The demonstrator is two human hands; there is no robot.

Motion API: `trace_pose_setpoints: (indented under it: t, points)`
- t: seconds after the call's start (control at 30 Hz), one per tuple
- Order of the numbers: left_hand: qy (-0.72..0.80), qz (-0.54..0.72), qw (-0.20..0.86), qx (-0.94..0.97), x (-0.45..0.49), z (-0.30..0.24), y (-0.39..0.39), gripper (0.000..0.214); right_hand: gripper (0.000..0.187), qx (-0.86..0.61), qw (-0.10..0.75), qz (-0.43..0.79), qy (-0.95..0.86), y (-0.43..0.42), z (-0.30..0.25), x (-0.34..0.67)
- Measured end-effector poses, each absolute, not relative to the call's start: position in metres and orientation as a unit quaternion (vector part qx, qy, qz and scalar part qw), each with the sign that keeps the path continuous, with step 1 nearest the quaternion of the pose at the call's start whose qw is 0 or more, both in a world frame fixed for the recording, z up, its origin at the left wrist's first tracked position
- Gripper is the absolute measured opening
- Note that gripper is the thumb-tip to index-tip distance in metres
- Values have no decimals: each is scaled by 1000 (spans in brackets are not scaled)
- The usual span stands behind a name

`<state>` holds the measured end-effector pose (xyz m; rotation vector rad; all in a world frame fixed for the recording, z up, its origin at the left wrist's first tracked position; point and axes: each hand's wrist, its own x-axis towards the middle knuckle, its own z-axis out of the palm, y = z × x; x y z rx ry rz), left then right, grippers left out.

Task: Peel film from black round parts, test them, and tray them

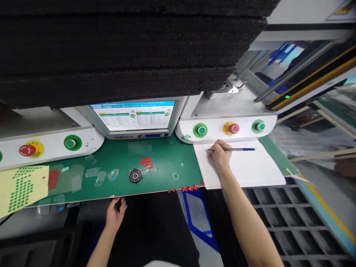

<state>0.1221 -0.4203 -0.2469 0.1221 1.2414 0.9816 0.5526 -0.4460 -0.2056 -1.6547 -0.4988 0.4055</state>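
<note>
My right hand (221,155) is closed around a dark pen (242,149). Its tip is at the upper left of a lined sheet of paper (254,168), on the right part of the green table. At the table's front edge, my left hand (115,214) has its fingers curled around a small black object (118,205), mostly hidden by them. A round black watch-like part (135,176) with a pale centre lies on the green surface, above and to the right of my left hand.
Red stickers (146,162) and clear film scraps (100,178) lie on the table (167,150). A yellow sheet with green dots (25,185) is at left. Behind stand a monitor (133,116) and button panels (217,129). Black foam (125,48) hangs overhead; black trays (294,218) sit lower right.
</note>
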Motion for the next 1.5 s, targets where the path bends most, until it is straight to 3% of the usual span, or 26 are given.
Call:
trace_pose_setpoints:
  t: [1.5]
  points:
    - [560,434,705,37,119,-252,-421,20,27,-724,621,182,-238,-448,-202,551]
